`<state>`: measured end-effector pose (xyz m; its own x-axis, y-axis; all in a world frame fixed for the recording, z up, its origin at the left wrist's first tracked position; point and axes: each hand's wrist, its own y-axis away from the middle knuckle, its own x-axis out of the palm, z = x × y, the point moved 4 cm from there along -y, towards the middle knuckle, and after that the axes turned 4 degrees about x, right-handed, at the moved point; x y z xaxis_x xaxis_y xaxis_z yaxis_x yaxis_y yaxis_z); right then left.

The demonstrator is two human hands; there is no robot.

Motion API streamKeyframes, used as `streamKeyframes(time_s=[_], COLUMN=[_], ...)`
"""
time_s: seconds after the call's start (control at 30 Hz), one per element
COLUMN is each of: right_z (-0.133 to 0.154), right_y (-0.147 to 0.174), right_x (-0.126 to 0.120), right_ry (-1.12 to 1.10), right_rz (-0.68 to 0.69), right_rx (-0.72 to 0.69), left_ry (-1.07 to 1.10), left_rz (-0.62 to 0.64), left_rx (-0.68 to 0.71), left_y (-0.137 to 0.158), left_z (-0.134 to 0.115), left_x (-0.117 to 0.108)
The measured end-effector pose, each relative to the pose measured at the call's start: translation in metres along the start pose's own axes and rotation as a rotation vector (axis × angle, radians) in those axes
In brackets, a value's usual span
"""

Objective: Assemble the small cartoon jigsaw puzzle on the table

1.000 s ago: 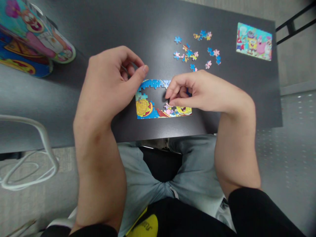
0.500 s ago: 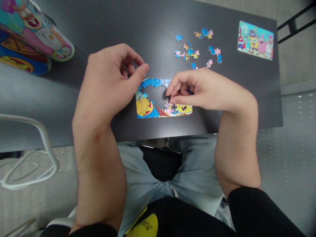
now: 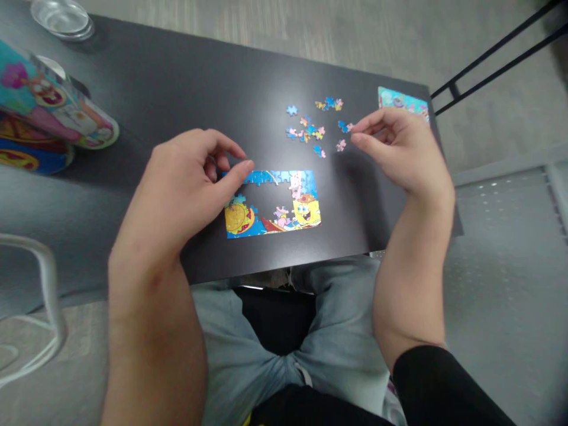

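Note:
A partly assembled cartoon jigsaw puzzle [image 3: 306,210] lies on the dark table, its border joined around a bare middle. At its upper left corner hovers my left hand [image 3: 199,183], loosely curled, a small gap between thumb and forefinger and no piece visible in it. My right hand [image 3: 394,145] is over the loose pieces at the right, thumb and forefinger slightly apart beside a blue and pink puzzle piece [image 3: 344,126]. Whether the fingertips touch that piece is unclear. A single pinkish piece [image 3: 341,145] lies just below. More loose puzzle pieces [image 3: 306,131] are scattered to the left.
Behind my right hand lies a cartoon picture card [image 3: 402,100], partly covered. Cartoon-printed containers [image 3: 84,121] stand at the left, with clear round lids [image 3: 62,18] beyond them. A white tubular frame [image 3: 48,278] is at lower left. Black metal bars [image 3: 479,71] are off the table's right end.
My right hand has left the puzzle and moved right to the loose pieces. My left hand stays by the puzzle's upper left corner. The camera view has shifted.

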<state>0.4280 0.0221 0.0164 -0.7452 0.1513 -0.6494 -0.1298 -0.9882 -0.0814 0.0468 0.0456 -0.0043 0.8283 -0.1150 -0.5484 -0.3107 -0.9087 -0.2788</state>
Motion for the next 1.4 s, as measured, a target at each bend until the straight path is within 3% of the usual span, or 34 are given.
streamKeyframes(time_s=[0.2, 0.37, 0.67, 0.8, 0.9, 1.07, 1.17, 1.3, 1.4], right_z=[-0.024, -0.014, -0.005, 0.013, 0.02, 0.018, 0.019, 0.034, 0.051], right_y=[-0.003, -0.001, -0.008, -0.015, -0.021, -0.026, -0.022, -0.004, 0.012], right_x=[-0.006, 0.009, 0.029, 0.049, 0.061, 0.057, 0.05, 0.046, 0.047], right_ry=[0.093, 0.11, 0.292, 0.345, 0.337, 0.242, 0.089, -0.157, -0.166], right_rz=[-0.022, 0.029, -0.049, -0.048, -0.022, -0.001, 0.086, 0.316, 0.46], right_rx=[0.105, 0.124, 0.088, 0.055, 0.05, 0.029, 0.037, 0.023, -0.015], left_ry=[0.053, 0.04, 0.041, -0.072, -0.138, -0.137, -0.134, -0.16, -0.182], left_rz=[-0.052, -0.04, -0.009, 0.081, 0.162, 0.158, 0.162, 0.157, 0.163], left_rx=[0.043, 0.015, 0.048, -0.039, -0.106, -0.107, -0.111, -0.1, -0.104], left_y=[0.001, -0.001, -0.004, -0.002, 0.001, 0.002, 0.002, 0.003, 0.005], left_z=[0.005, 0.005, 0.008, -0.001, -0.006, -0.003, -0.003, -0.012, -0.017], left_x=[-0.001, -0.002, -0.002, -0.003, -0.005, -0.007, -0.007, -0.008, -0.008])
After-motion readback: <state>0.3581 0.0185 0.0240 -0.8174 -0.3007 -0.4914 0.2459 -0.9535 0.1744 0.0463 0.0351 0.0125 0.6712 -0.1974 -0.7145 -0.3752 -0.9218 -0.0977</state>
